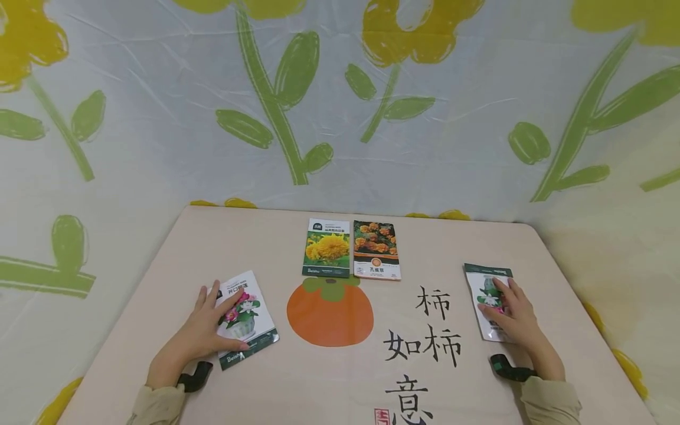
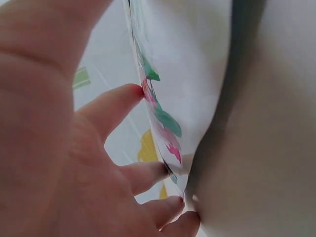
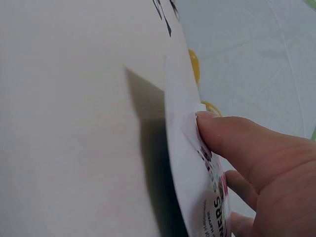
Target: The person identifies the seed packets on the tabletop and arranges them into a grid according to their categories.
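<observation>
On the left of the table lies a white and green seed packet point(image 1: 252, 321) picturing pink and white flowers in a pot. My left hand point(image 1: 199, 330) rests over its left side, fingers spread and thumb near its lower edge. In the left wrist view, fingertips point(image 2: 136, 91) touch the printed face of the packet point(image 2: 173, 126). At the right, a similar packet point(image 1: 480, 289) lies upside down, its print inverted. My right hand point(image 1: 517, 316) rests on its right part with thumb and fingers apart. The right wrist view shows the thumb point(image 3: 232, 136) pressing this packet point(image 3: 185, 173), whose near edge stands off the tabletop.
Two more packets lie side by side at the back: one with a yellow flower point(image 1: 326, 248), one with orange flowers point(image 1: 376, 251). The pale tablecloth point(image 1: 319, 383) bears a printed orange persimmon point(image 1: 330, 313) and black characters. A flower-patterned curtain point(image 1: 340, 147) rises behind the table.
</observation>
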Demonstrator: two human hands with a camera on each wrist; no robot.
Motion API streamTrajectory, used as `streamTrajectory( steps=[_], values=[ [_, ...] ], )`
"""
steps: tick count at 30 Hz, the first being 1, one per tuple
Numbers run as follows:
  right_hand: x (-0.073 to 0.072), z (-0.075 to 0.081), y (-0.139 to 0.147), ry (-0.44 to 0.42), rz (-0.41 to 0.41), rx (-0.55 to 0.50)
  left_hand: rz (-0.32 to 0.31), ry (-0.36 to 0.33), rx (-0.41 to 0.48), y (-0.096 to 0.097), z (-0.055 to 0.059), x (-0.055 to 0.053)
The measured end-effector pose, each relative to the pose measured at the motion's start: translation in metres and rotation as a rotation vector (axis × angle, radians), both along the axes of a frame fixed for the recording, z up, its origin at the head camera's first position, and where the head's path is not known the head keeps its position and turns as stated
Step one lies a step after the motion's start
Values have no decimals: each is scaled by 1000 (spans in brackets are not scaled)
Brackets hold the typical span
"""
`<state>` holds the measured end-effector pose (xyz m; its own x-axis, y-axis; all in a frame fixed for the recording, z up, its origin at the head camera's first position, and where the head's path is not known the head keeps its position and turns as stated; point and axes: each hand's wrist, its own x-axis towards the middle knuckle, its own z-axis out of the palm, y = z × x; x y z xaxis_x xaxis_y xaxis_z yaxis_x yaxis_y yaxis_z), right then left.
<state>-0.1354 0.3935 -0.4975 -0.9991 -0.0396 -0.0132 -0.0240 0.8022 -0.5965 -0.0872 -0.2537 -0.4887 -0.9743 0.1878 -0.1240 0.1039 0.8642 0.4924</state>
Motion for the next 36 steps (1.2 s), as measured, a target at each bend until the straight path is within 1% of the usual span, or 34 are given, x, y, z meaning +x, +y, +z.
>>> streamTrajectory(
  steps=[6,12,20,27,33,36],
  values=[
    [2,-1,2,17,-2,-5,-21,-1,8,1,-2,-4],
    [3,-1,3,11,-10,-6,-34,-1,4,1,-4,-7],
    [2,-1,2,9,-11,-7,-47,-8,7,6,0,-7],
    [0,0,0,19,-6,-13,-45,-11,-10,6,0,-7],
    [1,-1,1,17,-3,-20,-66,-4,3,7,1,-8],
    [1,-2,1,19,-5,-21,-74,-13,20,9,3,-8]
  ],
)
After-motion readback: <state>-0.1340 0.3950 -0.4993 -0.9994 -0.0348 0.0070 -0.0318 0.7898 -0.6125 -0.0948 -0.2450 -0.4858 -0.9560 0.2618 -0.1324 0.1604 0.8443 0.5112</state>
